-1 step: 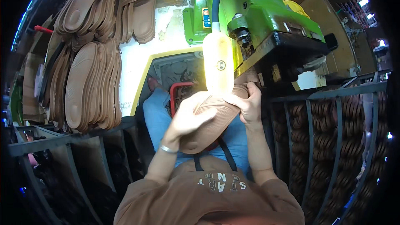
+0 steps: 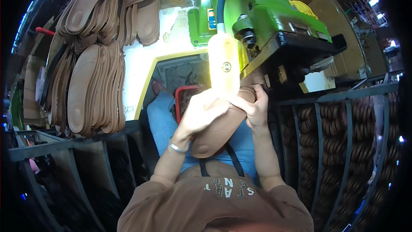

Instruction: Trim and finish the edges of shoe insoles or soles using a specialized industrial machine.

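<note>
A brown shoe sole (image 2: 219, 131) with a textured face slants above my lap, its rounded heel end toward me. My left hand (image 2: 199, 114) grips its left edge, thumb lying across the top face. At the far end, my right hand (image 2: 256, 109) pinches the right edge between thumb and fingers. That end of the sole sits right by the work arm of a green machine (image 2: 268, 13); whether the two touch cannot be made out. A glowing lamp (image 2: 224, 66) hangs in front and hides part of the sole's far end.
Several brown soles stand in stacks (image 2: 83, 90) on the white table (image 2: 133, 68) at left. A red-rimmed container (image 2: 177, 107) lies beyond my left hand. Metal racks flank me: the right rack (image 2: 319, 129) holds many soles, the left rack (image 2: 73, 167) dark items.
My left hand has slid slightly forward and right along the sole. The sole's near end has shifted a little to the right. My right hand stays almost in place.
</note>
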### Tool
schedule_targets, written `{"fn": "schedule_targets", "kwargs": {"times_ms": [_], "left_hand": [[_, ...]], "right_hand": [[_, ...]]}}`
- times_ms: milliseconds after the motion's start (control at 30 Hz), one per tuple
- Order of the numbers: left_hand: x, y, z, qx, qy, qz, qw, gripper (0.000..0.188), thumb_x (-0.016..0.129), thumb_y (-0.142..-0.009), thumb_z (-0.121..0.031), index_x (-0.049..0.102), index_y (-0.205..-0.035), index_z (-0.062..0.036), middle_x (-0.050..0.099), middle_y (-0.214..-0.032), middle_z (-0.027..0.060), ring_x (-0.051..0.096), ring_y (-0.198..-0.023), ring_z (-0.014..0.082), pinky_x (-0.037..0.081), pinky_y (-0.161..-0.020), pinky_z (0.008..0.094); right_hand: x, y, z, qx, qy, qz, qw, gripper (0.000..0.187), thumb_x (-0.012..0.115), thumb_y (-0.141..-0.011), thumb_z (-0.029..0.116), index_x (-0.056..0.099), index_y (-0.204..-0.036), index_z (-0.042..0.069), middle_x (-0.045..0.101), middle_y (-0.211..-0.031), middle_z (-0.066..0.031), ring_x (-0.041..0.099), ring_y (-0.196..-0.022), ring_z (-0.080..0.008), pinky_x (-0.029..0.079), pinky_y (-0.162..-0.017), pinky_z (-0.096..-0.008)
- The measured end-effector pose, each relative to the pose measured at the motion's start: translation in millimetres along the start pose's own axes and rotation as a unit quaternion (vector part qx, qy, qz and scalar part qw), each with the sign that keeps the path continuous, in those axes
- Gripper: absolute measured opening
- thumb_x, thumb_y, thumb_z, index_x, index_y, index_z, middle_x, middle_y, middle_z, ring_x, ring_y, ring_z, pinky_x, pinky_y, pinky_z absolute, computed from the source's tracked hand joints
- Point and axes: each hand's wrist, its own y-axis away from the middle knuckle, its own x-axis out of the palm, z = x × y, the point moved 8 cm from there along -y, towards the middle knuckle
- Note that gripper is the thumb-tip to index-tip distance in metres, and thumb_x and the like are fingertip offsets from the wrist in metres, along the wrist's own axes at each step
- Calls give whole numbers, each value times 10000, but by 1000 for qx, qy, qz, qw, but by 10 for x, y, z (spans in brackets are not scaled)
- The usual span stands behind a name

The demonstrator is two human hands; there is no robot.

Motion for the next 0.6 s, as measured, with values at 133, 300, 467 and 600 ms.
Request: {"fn": "schedule_targets", "kwargs": {"times_ms": [133,300,467,600], "left_hand": [[55,-25,3,29,-35,-74,996,193,648,-832,-72,641,-986,43,665,-869,110,610,-739,144,483,-683,266],[38,174,30,24,-30,-134,990,177,668,-815,-46,661,-978,22,642,-806,78,598,-745,110,478,-668,243],[211,175,184,-43,148,-152,976,157,692,-794,-52,670,-930,23,644,-810,70,587,-727,99,471,-650,244],[200,18,184,-5,1,-66,998,311,684,-786,-37,608,-1076,48,654,-962,91,614,-854,131,491,-784,255]], "right_hand": [[-144,535,-365,-41,177,-21,983,538,769,-707,125,512,-1156,-24,612,-1027,-104,583,-960,-187,461,-860,-313],[-683,1488,-1174,202,68,26,977,392,742,-743,102,584,-1056,-73,652,-968,-115,622,-885,-163,501,-795,-290],[-1665,1471,-324,-9,-10,-210,978,262,646,-682,40,567,-919,-39,622,-847,-90,605,-740,-142,508,-691,-283],[-1756,963,286,-91,0,-251,964,317,625,-774,44,529,-1065,-38,595,-963,-105,579,-910,-175,461,-826,-278]]}}
